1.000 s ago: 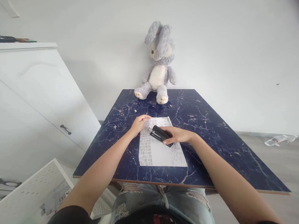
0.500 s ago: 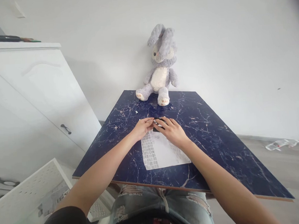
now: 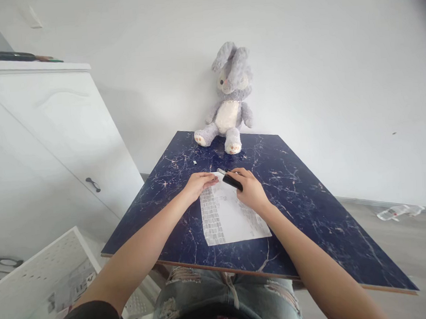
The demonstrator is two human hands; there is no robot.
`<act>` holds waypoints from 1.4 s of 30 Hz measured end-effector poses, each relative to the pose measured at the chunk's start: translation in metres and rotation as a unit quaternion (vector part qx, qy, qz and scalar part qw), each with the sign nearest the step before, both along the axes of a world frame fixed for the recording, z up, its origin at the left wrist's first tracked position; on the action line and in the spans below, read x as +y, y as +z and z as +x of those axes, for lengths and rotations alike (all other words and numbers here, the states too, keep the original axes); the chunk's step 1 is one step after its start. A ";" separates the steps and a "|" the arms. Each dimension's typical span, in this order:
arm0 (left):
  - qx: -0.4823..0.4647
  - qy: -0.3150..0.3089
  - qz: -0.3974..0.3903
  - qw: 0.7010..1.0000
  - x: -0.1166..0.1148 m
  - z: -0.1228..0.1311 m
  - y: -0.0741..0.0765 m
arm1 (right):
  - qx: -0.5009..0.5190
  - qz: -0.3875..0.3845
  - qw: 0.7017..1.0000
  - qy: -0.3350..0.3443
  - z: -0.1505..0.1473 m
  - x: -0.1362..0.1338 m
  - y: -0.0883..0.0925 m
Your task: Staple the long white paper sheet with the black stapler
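A black stapler (image 3: 232,181) with a silver metal front end is gripped in my right hand (image 3: 250,188), its nose pointing up and left over the top of a printed sheet of paper (image 3: 235,221). My left hand (image 3: 200,184) is at the upper left corner of that paper, fingers closed on its edge and thumb side toward the stapler. The paper lies flat on the dark blue marbled table (image 3: 297,212). Whether it is one sheet or several, I cannot tell.
A grey plush rabbit (image 3: 228,114) sits at the table's far edge against the wall. A tiny white piece (image 3: 195,162) lies on the tabletop. To the left stand a white cabinet (image 3: 51,141) and a perforated white bin (image 3: 42,273). Clear plastic packaging (image 3: 399,212) is on the floor, right.
My hands have drawn apart slightly. The stapler, mostly covered by my fingers before, now shows in my right hand, angled up and left. The view has shifted a little.
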State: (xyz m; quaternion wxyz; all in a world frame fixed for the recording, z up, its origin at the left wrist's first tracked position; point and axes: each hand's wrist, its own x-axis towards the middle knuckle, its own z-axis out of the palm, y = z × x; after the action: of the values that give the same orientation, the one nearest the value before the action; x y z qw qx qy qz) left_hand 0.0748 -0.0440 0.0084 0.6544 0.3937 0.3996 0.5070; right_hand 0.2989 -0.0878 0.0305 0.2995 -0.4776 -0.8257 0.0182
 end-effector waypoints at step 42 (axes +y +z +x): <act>0.720 -0.028 0.252 0.646 0.049 -0.065 -0.027 | 0.175 -0.083 0.927 -0.320 0.153 0.080 -0.048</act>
State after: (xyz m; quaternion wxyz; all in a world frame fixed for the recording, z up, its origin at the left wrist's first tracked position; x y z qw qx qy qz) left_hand 0.0099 0.0051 -0.0183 0.0501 0.7955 0.5904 0.1269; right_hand 0.4517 -0.0075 -0.0180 0.3884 -0.7289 -0.5590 0.0731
